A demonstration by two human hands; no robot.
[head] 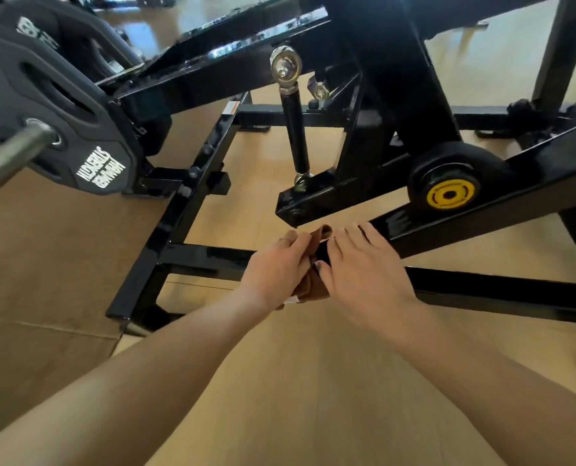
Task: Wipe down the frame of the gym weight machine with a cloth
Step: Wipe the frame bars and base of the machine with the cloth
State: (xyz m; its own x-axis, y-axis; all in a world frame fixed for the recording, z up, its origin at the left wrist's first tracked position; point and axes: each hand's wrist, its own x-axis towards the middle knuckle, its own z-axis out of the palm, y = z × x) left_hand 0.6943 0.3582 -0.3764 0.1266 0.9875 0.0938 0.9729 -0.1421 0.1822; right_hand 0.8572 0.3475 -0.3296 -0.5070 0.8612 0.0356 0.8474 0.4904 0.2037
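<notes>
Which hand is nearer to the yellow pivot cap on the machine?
Right. The right hand rests on the frame bar just below and left of the yellow pivot cap; the left hand, gripping the brown cloth, is farther left.

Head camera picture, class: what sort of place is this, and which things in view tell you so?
Most likely a gym. A black steel machine frame stands on a tan floor, a weight plate sits on a steel bar, and a yellow-capped pivot joins its arms.

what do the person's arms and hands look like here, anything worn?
Both forearms are bare, with no sleeves, gloves or watch in view. The left hand wears a thin ring on one of its fingers. The right hand shows no jewellery; its thumbnail looks pale, perhaps polished.
</notes>
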